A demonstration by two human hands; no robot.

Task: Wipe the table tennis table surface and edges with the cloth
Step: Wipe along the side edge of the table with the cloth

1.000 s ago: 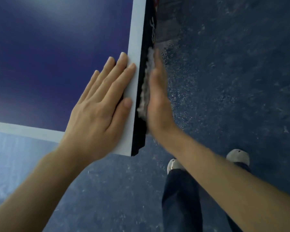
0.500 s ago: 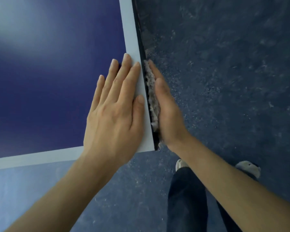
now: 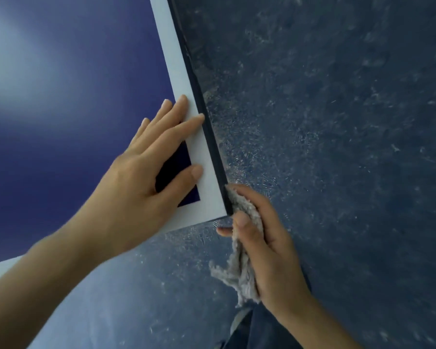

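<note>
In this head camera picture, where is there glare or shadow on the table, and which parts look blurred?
Head view: a pale glare washes the upper left of the table tennis table, and the left hand throws a dark shadow under its palm. Head view: the left forearm is smeared by blur at the bottom, while the right hand and the cloth look fairly sharp.

L hand: palm down, fingers straight & spread, flat on table corner; thumb splayed twd edge.
L forearm: in from lower left, extended.
R hand: fingers + thumb curled round cloth, bunched vs. table edge at corner.
R forearm: in from lower right, wrist approx. straight.
</note>
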